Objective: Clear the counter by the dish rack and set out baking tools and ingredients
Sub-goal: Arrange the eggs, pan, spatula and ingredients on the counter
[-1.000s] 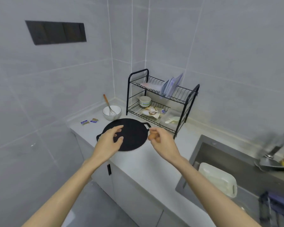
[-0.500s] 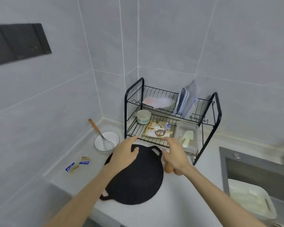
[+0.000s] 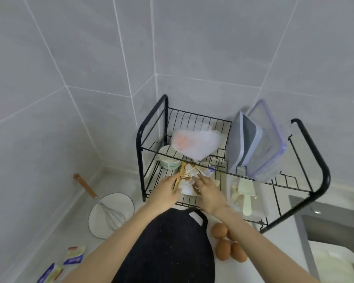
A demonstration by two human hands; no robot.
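Left hand (image 3: 165,190) grips packet (image 3: 187,181) in dish rack (image 3: 139,164); right hand (image 3: 209,190) touches packet

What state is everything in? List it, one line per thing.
left hand: grips the packets' left edge
right hand: lies on the packets, grip unclear
packets: on the rack's lower tier, between both hands
dish rack: upright, both tiers loaded
pan: flat on the counter
eggs: whole, loose beside the pan
whisk: leaning in the bowl
containers: on edge, upper tier
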